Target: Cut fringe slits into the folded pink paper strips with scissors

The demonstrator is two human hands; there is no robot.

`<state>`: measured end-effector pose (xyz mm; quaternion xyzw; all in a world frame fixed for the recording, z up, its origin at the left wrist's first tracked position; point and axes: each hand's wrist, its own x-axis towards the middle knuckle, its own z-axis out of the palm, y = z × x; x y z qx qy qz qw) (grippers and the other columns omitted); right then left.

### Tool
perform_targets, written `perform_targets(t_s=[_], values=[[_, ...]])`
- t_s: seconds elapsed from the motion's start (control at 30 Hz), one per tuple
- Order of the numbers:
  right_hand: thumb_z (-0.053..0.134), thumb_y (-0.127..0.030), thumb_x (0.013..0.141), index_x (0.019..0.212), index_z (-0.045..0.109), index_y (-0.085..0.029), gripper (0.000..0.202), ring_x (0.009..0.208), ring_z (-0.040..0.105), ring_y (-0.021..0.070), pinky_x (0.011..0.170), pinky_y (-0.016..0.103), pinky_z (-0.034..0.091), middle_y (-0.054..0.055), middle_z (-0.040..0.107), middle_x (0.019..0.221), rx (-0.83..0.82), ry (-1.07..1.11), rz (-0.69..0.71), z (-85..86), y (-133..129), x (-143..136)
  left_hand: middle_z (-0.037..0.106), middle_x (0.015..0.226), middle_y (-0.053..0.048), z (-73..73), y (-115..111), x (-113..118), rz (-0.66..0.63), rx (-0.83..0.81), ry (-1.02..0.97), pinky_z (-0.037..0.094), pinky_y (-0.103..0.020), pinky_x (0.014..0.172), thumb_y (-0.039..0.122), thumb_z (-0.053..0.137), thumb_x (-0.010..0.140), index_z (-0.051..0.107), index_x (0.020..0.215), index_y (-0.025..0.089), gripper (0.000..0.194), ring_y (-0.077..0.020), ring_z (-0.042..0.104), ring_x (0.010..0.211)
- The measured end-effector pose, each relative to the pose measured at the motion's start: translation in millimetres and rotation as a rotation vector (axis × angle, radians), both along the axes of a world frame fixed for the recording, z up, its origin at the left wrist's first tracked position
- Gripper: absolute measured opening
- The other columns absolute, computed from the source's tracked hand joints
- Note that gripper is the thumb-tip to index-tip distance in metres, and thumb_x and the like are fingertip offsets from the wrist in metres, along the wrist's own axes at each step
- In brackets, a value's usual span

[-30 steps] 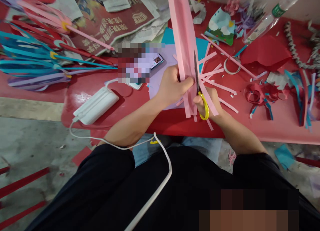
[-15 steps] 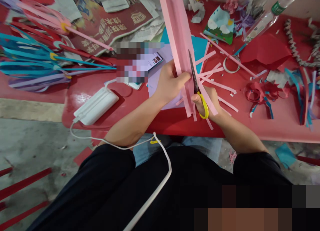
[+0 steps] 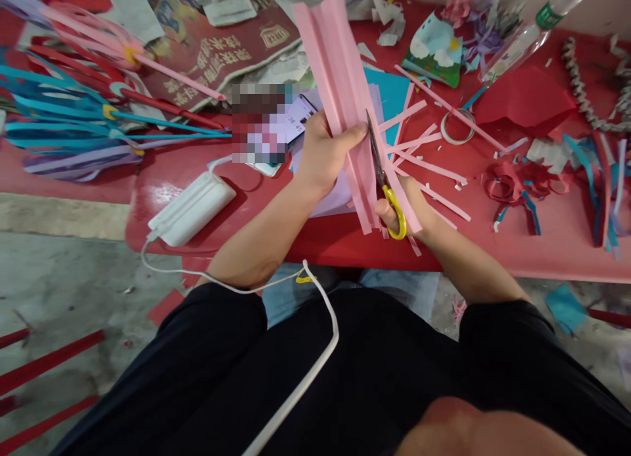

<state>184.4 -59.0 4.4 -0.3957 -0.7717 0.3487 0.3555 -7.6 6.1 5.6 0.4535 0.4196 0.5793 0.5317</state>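
Note:
A folded sheet of pink paper [image 3: 340,75] stands up off the table, gripped near its middle by my left hand [image 3: 323,147], thumb on the front. My right hand [image 3: 401,203] has its thumb through a yellow handle of the scissors [image 3: 394,209]. The dark blades lie along the paper's right side, their tip close to my left thumb. A narrow pink strip [image 3: 407,203] hangs apart from the sheet below the blades, beside my right hand. Several cut pink strips [image 3: 434,170] lie behind my right hand. Purple paper [image 3: 330,196] and blue paper [image 3: 397,94] lie beneath.
On the red table [image 3: 276,226] a white power bank [image 3: 192,209] with a cable and a phone [image 3: 298,117] lie left. Paper-strip bundles [image 3: 54,117] and newspaper [image 3: 221,55] sit farther left. A tape roll [image 3: 458,126], a plastic bottle [image 3: 522,42] and red scraps [image 3: 513,180] lie right.
The pink paper has tilted further left and its top has come lower. My left hand has shifted slightly left, and the scissors have moved a little down and left.

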Motion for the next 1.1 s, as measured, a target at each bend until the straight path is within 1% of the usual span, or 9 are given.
perform_targets(t_s=[0.13, 0.2, 0.33, 0.43, 0.57, 0.67, 0.8, 0.93, 1.1], values=[[0.065, -0.095, 0.096, 0.081, 0.048, -0.028, 0.071, 0.058, 0.029, 0.0133, 0.059, 0.037, 0.029, -0.008, 0.032, 0.063, -0.005, 0.062, 0.070, -1.4, -0.3, -1.3, 0.068, 0.095, -0.006, 0.5, -0.3, 2.6, 0.025, -0.027, 0.040, 0.058, -0.040, 0.084, 0.052, 0.095, 0.083, 0.064, 0.089, 0.023, 0.042, -0.0282, 0.073, 0.097], [0.062, -0.097, 0.096, 0.082, 0.048, -0.027, 0.072, 0.057, 0.030, 0.0133, 0.059, 0.037, 0.029, -0.008, 0.033, 0.062, -0.015, 0.030, 0.053, -2.8, -0.1, -1.9, 0.067, 0.093, -0.005, 1.2, -0.7, 2.3, 0.026, -0.018, 0.052, 0.056, -0.040, 0.083, 0.048, 0.095, 0.081, 0.063, 0.088, 0.024, 0.041, -0.0275, 0.071, 0.095], [0.051, -0.107, 0.092, 0.080, 0.044, -0.028, 0.080, 0.059, 0.034, 0.0143, 0.060, 0.038, 0.029, -0.006, 0.037, 0.062, -0.037, -0.070, -0.027, -5.8, -0.4, -1.2, 0.062, 0.086, -0.003, 1.7, -1.6, -0.5, 0.025, 0.004, 0.139, 0.050, -0.040, 0.077, 0.043, 0.092, 0.079, 0.062, 0.085, 0.025, 0.036, -0.0252, 0.063, 0.087], [0.048, -0.107, 0.093, 0.081, 0.045, -0.028, 0.080, 0.059, 0.036, 0.0149, 0.060, 0.038, 0.029, -0.005, 0.037, 0.063, -0.081, -0.094, -0.038, -5.0, -1.0, 1.0, 0.059, 0.080, -0.002, -0.5, -1.1, -1.6, 0.013, 0.027, 0.238, 0.044, -0.041, 0.075, 0.040, 0.088, 0.078, 0.060, 0.081, 0.027, 0.031, -0.0241, 0.054, 0.085], [0.047, -0.106, 0.095, 0.096, 0.056, -0.025, 0.082, 0.060, 0.042, 0.0165, 0.061, 0.038, 0.033, -0.005, 0.043, 0.066, -0.058, -0.134, -0.035, -3.9, 0.0, 2.9, 0.052, 0.074, -0.002, -1.5, -1.4, -1.2, 0.022, 0.038, 0.306, 0.038, -0.042, 0.073, 0.041, 0.084, 0.077, 0.056, 0.076, 0.029, 0.031, -0.0238, 0.046, 0.081], [0.041, -0.111, 0.091, 0.103, 0.058, -0.024, 0.089, 0.061, 0.042, 0.0169, 0.061, 0.038, 0.034, -0.004, 0.047, 0.067, -0.046, -0.141, -0.081, -4.8, 0.6, 1.8, 0.053, 0.075, -0.003, 2.5, -4.2, -1.7, 0.007, 0.036, 0.341, 0.037, -0.042, 0.072, 0.041, 0.083, 0.076, 0.058, 0.075, 0.029, 0.028, -0.0238, 0.046, 0.080], [0.047, -0.111, 0.089, 0.095, 0.052, -0.027, 0.085, 0.061, 0.041, 0.0170, 0.062, 0.038, 0.035, -0.005, 0.043, 0.066, -0.075, -0.107, -0.096, -2.5, -0.2, 0.1, 0.055, 0.075, -0.003, 8.7, -7.7, -2.9, -0.007, 0.044, 0.353, 0.037, -0.043, 0.072, 0.040, 0.084, 0.077, 0.058, 0.076, 0.029, 0.028, -0.0246, 0.049, 0.079], [0.050, -0.107, 0.092, 0.089, 0.049, -0.027, 0.080, 0.065, 0.044, 0.0182, 0.063, 0.038, 0.036, -0.003, 0.043, 0.069, -0.057, -0.079, -0.120, -0.9, 0.3, -0.5, 0.055, 0.075, -0.002, 11.0, -8.6, -3.2, 0.000, 0.058, 0.334, 0.039, -0.042, 0.069, 0.036, 0.087, 0.082, 0.057, 0.078, 0.028, 0.031, -0.0231, 0.052, 0.077], [0.052, -0.110, 0.087, 0.080, 0.042, -0.028, 0.083, 0.061, 0.039, 0.0159, 0.059, 0.037, 0.030, -0.004, 0.042, 0.065, -0.092, -0.059, -0.144, -5.9, 3.1, -0.7, 0.054, 0.074, -0.001, 11.4, -10.3, -3.7, 0.018, 0.056, 0.280, 0.037, -0.039, 0.066, 0.031, 0.088, 0.082, 0.058, 0.076, 0.026, 0.031, -0.0199, 0.049, 0.070]])
